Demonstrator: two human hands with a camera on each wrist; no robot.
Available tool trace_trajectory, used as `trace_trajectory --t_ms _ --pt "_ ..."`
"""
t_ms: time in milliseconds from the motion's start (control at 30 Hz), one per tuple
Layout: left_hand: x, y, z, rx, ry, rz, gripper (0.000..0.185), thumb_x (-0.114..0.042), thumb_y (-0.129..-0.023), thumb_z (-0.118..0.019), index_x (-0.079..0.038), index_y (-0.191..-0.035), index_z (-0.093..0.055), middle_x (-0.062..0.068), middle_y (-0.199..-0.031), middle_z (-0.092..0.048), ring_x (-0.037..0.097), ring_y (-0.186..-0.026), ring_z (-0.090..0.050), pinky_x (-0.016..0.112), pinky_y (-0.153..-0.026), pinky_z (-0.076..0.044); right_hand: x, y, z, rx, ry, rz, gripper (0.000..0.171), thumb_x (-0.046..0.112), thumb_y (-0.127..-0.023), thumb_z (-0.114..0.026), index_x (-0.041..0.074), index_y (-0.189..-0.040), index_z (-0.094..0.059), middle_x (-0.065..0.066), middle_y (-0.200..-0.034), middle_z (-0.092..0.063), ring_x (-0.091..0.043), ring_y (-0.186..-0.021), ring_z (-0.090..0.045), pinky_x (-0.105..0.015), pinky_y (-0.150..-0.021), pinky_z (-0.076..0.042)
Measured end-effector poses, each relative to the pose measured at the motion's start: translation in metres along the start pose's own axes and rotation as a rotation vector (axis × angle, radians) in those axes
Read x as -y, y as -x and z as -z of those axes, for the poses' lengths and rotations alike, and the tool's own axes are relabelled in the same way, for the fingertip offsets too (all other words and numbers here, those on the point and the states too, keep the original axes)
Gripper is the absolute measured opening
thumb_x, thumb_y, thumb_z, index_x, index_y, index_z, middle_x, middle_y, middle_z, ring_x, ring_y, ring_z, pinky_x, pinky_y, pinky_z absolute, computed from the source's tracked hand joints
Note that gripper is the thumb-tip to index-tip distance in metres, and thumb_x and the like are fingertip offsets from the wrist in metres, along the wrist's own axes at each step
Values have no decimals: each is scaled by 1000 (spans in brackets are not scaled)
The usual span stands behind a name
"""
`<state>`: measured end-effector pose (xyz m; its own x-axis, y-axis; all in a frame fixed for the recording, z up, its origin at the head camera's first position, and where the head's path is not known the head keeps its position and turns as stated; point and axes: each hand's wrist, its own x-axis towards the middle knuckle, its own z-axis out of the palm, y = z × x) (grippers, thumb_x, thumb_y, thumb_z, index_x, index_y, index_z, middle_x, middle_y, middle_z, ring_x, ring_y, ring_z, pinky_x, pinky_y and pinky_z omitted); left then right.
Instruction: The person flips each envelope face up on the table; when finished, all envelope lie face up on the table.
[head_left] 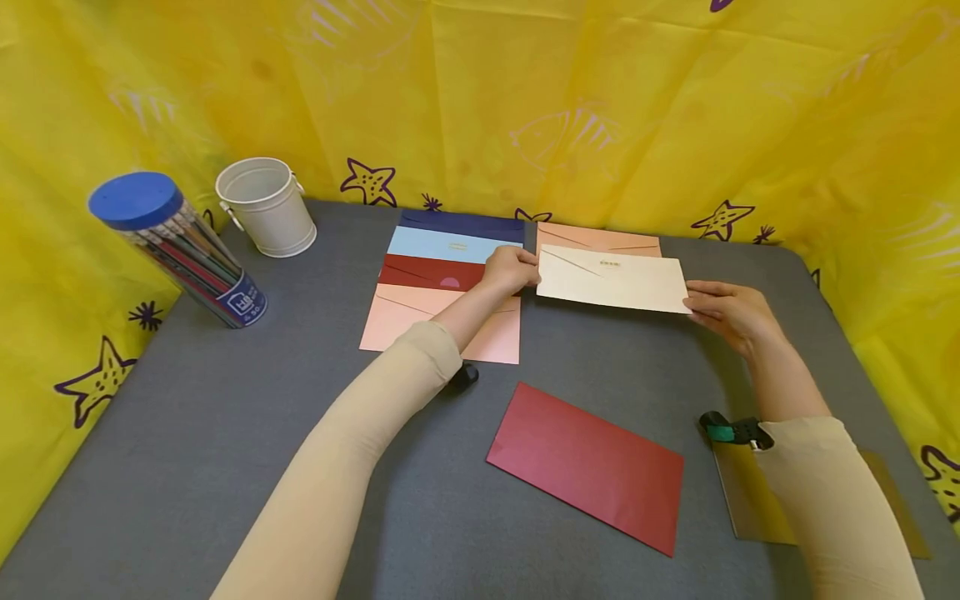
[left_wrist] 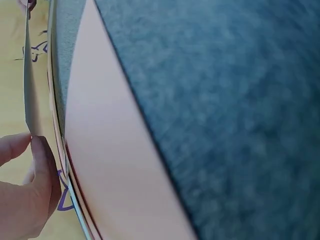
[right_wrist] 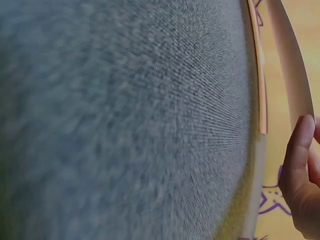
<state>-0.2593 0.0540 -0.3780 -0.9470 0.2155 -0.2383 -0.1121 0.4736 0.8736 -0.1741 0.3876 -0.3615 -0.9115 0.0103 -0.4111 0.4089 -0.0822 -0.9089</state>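
Observation:
A cream envelope [head_left: 611, 281] is held just above the grey table [head_left: 225, 417] by both hands. My left hand [head_left: 510, 268] pinches its left end and my right hand [head_left: 723, 310] pinches its right end. In the left wrist view the envelope [left_wrist: 29, 90] shows edge-on above my fingers [left_wrist: 35, 180]. The right wrist view shows my fingers [right_wrist: 299, 165] on the envelope's edge [right_wrist: 292, 75]. Under it lies a peach envelope [head_left: 596, 238]. To the left is an overlapping row of navy [head_left: 461, 224], light blue [head_left: 442, 245], dark red [head_left: 427, 272] and pink [head_left: 420, 321] envelopes.
A dark red envelope [head_left: 588, 464] lies alone at the near middle. A tan sheet [head_left: 750, 500] lies under my right forearm. A white metal bucket [head_left: 266, 206] and a clear pencil tub with a blue lid [head_left: 176, 246] stand at the back left. Yellow cloth [head_left: 600, 100] walls the table.

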Motion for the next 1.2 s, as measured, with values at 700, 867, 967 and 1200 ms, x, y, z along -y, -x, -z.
trace_trajectory --t_ms 700,867,967,1200 --pt "-3 -5 -6 114 -61 0 41 1 -86 -58 -13 -57 -32 -6 -55 -20 9 -49 -21 22 -49 -21 -9 -18 -1 -53 103 -35 29 -5 -89 -66 24 -89 -71 15 -82 -73 0 -76 -68 -16 -70 -58" --pt "-5 -6 -6 103 -95 -2 43 0 -86 -57 -14 -53 -33 -7 -51 -21 8 -49 -20 21 -49 -19 -9 -17 0 -44 103 -40 28 -3 -92 -63 23 -89 -72 16 -84 -74 -2 -77 -70 -18 -71 -59" --pt "-5 -7 -6 104 -104 -9 46 -1 -86 -56 -14 -51 -31 -8 -48 -19 8 -47 -17 21 -48 -17 -9 -16 -1 -37 100 -37 29 -3 -93 -62 24 -89 -73 16 -84 -74 -3 -77 -71 -18 -71 -59" --pt "-6 1 -1 111 -95 -42 14 -5 -88 -57 3 -93 -68 10 -88 -67 16 -76 -51 21 -62 -38 -5 -11 -3 -28 172 -3 20 1 -94 -61 16 -105 -67 17 -85 -72 -2 -79 -70 -18 -72 -59"
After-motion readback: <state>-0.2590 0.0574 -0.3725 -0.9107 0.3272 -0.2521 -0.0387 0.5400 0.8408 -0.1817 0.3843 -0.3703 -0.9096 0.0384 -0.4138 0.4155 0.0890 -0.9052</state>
